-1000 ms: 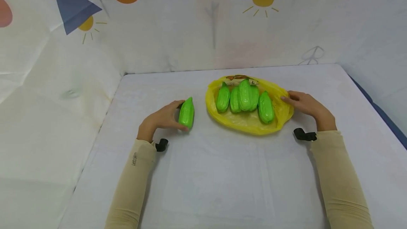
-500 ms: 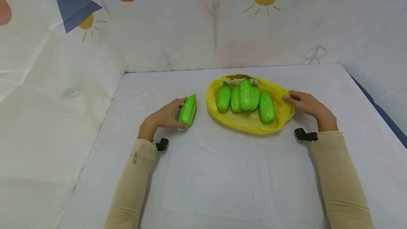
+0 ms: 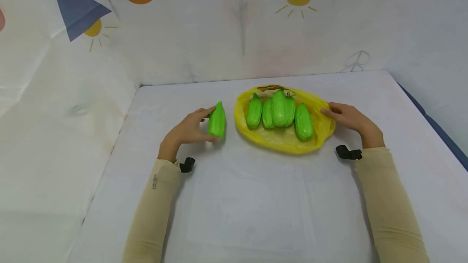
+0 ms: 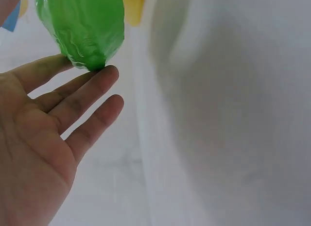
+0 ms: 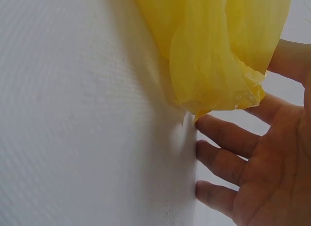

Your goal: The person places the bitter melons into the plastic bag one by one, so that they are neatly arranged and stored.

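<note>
My left hand [image 3: 184, 131] holds a shiny green ridged gourd [image 3: 217, 121] between thumb and fingers, left of a yellow plastic bag [image 3: 278, 144]. Its pointed end faces the back of the table. In the left wrist view the gourd's blunt lower part [image 4: 87, 26] shows at the top, touched by my fingers, while the outer ones stand apart from it. Several similar green gourds [image 3: 279, 108] lie inside the spread-out bag, one on top of others. My right hand [image 3: 352, 119] pinches the bag's right rim, thumb inside; in the right wrist view crumpled yellow film [image 5: 209, 65] meets my fingers.
The bag and both hands are over a white-covered table [image 3: 248, 206]. A pale cloth wall [image 3: 204, 44] with printed lamps stands behind and to the left. Small black wrist mounts [image 3: 187, 164] jut inward from both sleeves.
My left hand has carried the gourd slightly right and toward the back, and its tip has turned a little. My right hand stays at the bag's rim. The head view has shifted slightly.
</note>
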A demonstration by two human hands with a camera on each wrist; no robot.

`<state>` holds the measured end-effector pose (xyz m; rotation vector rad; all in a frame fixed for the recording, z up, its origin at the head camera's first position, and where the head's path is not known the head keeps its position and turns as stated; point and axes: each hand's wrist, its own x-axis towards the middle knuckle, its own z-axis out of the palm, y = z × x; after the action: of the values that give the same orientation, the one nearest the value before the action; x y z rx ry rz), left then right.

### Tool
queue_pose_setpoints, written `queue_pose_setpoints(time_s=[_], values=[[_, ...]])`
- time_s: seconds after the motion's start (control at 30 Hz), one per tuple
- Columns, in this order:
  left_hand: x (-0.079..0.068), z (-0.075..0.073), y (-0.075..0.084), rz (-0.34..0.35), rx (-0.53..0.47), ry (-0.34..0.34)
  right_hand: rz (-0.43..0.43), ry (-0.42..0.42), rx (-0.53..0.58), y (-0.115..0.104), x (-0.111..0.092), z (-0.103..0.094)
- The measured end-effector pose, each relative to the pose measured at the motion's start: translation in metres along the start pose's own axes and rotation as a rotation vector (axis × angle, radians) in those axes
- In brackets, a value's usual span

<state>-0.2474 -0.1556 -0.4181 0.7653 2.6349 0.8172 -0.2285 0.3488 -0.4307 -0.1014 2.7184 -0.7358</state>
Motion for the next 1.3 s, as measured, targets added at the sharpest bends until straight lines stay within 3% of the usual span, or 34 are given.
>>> queue_pose_setpoints(time_s=[0.27, 0.67, 1.0, 1.3], values=[[0.014, -0.008, 0.021, 0.053, 0.017, -0.011, 0.001, -0.006, 0.002, 0.000, 0.000, -0.001], [0.034, -0.030, 0.061, 0.160, 0.026, 0.071, 0.000, -0.003, -0.002, 0.000, 0.001, -0.002], [0.048, -0.018, 0.083, 0.218, 0.047, 0.040, 0.032, -0.015, 0.001, -0.003, 0.002, -0.004], [0.071, -0.010, 0.121, 0.306, 0.097, 0.014, 0.035, -0.014, 0.005, 0.000, 0.001, -0.003]])
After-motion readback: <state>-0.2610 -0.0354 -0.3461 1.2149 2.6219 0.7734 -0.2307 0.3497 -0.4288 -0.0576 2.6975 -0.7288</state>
